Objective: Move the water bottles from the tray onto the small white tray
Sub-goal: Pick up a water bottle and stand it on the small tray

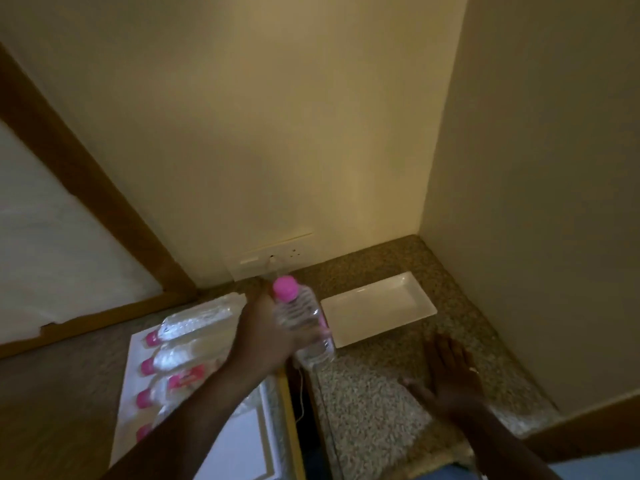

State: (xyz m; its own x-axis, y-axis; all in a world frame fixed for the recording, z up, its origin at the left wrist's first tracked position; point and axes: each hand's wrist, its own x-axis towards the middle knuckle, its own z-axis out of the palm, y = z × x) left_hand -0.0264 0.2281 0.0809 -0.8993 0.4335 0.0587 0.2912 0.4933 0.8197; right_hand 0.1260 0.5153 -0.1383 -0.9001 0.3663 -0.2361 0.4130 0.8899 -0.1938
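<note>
— What's the left hand (pixel 268 336) got?
— A clear water bottle (pixel 302 322), pink cap up, lifted beside the small white tray (pixel 379 308).
— And the right hand (pixel 450 370)?
— Flat, fingers spread over the speckled counter (pixel 363 403). More bottles (pixel 180 355) lie on the larger tray (pixel 130 386).

Setting: domestic or hotel-type room interior, corner nook with a speckled granite countertop (pixel 381 403) set against plain cream walls (pixel 277 133); which of the two cannot be told. Indicators: wall socket and switch plate (pixel 273 259) just above the counter, wood-framed panel (pixel 69 188) at left, small white tray (pixel 377 308) laid out on the stone, and a larger tray (pixel 242 441) of pink-capped water bottles (pixel 187 358) stocked in a row, as for room supplies
</note>
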